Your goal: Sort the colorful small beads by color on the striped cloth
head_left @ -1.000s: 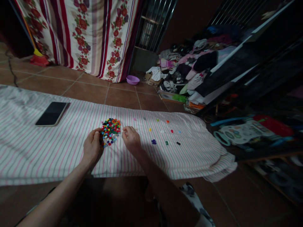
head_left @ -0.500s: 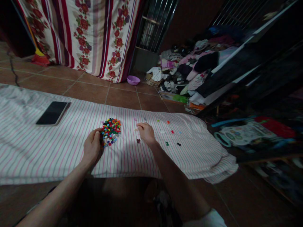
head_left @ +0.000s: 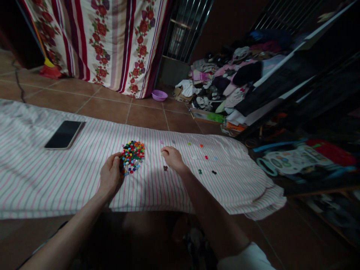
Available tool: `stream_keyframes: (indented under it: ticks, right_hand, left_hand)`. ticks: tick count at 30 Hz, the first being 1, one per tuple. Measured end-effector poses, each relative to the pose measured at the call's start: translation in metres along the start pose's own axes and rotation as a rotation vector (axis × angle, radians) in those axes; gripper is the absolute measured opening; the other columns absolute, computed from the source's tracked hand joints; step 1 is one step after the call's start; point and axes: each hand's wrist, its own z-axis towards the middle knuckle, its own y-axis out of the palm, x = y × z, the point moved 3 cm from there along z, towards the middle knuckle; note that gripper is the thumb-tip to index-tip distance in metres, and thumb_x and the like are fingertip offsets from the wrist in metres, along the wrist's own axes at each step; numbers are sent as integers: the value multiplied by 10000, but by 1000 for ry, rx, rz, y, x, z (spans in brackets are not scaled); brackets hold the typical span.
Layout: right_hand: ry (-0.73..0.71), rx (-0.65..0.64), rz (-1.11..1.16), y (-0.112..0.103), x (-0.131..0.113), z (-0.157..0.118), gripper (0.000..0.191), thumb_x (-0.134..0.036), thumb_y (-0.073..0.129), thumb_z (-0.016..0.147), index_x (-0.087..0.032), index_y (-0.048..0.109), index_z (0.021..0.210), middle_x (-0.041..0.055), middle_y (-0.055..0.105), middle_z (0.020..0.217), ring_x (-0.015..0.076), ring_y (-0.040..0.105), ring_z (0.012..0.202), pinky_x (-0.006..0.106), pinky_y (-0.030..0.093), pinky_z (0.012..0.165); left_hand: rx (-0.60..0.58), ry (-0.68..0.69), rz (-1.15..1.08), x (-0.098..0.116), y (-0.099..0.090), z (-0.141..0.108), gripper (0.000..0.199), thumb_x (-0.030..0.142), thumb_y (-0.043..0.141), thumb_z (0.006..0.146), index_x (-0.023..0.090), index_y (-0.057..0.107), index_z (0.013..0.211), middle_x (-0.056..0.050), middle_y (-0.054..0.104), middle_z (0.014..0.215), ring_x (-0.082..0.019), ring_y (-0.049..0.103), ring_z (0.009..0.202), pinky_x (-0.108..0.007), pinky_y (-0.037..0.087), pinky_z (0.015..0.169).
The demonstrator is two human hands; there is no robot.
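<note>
A heap of tiny multicoloured cube-shaped pieces (head_left: 133, 156) lies on a striped cloth (head_left: 84, 180). My left hand (head_left: 110, 171) rests on its side along the heap's left edge, fingers loosely curved and touching the pieces, nothing gripped. To the right of the heap, my right hand (head_left: 173, 157) is low over the cloth with thumb and forefinger pinched together. Whatever is between those fingertips is too small to make out. Small sorted groups lie around it: brown pieces (head_left: 165, 168), dark green ones (head_left: 200, 171), black ones (head_left: 214, 172), red ones (head_left: 206, 157) and orange ones (head_left: 201, 146).
A smartphone (head_left: 64, 135) lies on the cloth at the left. Beyond the cloth, a purple bowl (head_left: 159, 95) stands on the tiled floor by a floral curtain (head_left: 118, 45). A heap of clothes (head_left: 222, 82) is at the back right; a red broom (head_left: 50, 70) leans at the far left.
The whole view has shifted very slightly to the right. My right hand stays pinched near the same spot, its fingertips moved a little; my left hand keeps its place against the heap.
</note>
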Motion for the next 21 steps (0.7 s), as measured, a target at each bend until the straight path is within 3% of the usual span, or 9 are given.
stream_keyframes:
  ticks: [7,14,21]
  right_hand:
    - [-35,7,25,-2,6,-3,346,-68,466,877,-204,754,1015,66,712,1045,176,631,992,264,440,896]
    - [-146,5,70,1,5,-6,237,-136,560,866,-191,753,992,76,714,1042,180,638,992,296,457,917]
    - [-172,149,108,-4,2,-7,239,-147,556,858,-219,751,974,61,718,996,188,631,954,312,476,883]
  left_hand:
    - [4,-28,7,2,-1,-1,522,560,460,806,170,674,1079,-81,708,1014,-244,638,981,-391,493,907]
    - [0,-9,28,0,-2,1,506,547,455,808,174,671,1074,-94,705,1051,-256,631,1012,-411,482,936]
    - [-11,-2,26,3,0,0,504,536,443,798,166,656,1068,-99,695,1031,-253,627,983,-403,479,911]
